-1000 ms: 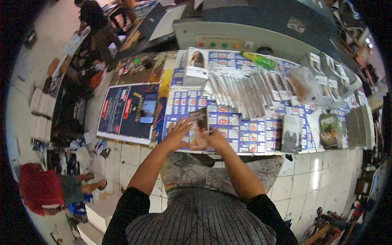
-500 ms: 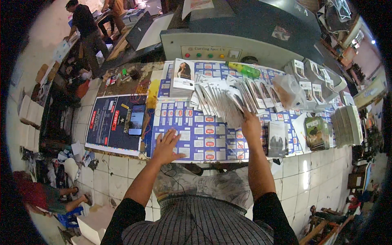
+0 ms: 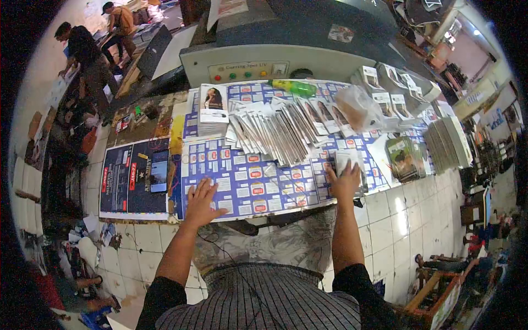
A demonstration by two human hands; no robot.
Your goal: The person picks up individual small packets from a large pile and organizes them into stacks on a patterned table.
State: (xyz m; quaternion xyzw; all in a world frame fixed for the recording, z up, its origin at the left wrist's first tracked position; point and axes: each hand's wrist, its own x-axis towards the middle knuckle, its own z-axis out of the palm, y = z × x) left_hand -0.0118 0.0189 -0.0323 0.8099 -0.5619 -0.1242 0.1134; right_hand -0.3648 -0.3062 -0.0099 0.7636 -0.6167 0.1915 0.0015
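My left hand (image 3: 201, 203) lies flat with spread fingers on the blue printed sheet (image 3: 220, 190) near the table's front edge. My right hand (image 3: 345, 187) rests on a small stack of printed leaflets (image 3: 344, 158), thumb at its left side and fingers apart on top. Beyond it, a long fanned row of leaflets (image 3: 280, 132) lies across the middle of the sheet. At its left end stands a neat stack (image 3: 213, 113) of the same kind, with a person pictured on the top one.
A green bottle (image 3: 294, 88) lies behind the row, near a clear plastic bag (image 3: 360, 110). More stacks (image 3: 448, 144) and a green-printed packet (image 3: 406, 159) stand right. A phone (image 3: 159, 171) lies on the dark poster (image 3: 124, 181) at left. A large machine (image 3: 247, 60) backs the table.
My right hand has left the fanned leaflets and moved right and nearer, onto the small stack. My left hand stays flat on the sheet. The whole view has shifted.
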